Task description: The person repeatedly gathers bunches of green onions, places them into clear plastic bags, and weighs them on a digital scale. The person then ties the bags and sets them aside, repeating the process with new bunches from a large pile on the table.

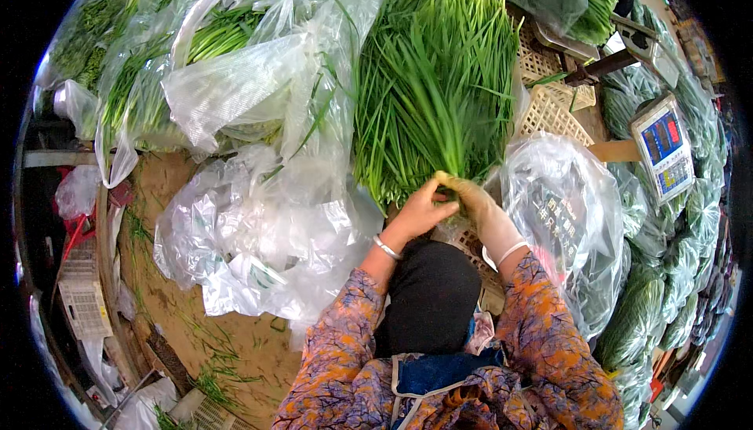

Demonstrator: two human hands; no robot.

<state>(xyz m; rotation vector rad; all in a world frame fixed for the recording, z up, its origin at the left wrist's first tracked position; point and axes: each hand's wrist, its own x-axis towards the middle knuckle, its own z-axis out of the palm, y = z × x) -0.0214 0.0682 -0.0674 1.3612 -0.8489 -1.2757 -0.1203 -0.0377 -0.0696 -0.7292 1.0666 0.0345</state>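
Before me a thick pile of garlic chives [412,100] spreads out, its cut ends towards the far side. One bunch of chives [438,118] fans across the top of it, and its blades draw together at my hands. My right hand [473,197], in a thin yellowish glove, grips the gathered end of this bunch. My left hand [420,212] is bare, with a bracelet [388,247] at the wrist. Its fingertips meet the right fingertips at the bunch, while the thumb stands apart from them; whether it pinches any blades is hidden.
Crumpled clear plastic bags [259,236] lie to the left, beside bagged greens [135,94]. To the right are a stack of clear bags [565,224], plastic baskets [553,112] and a digital scale display [665,147]. Bagged vegetables [632,312] line the right side. Loose chive scraps [217,365] litter the floor.
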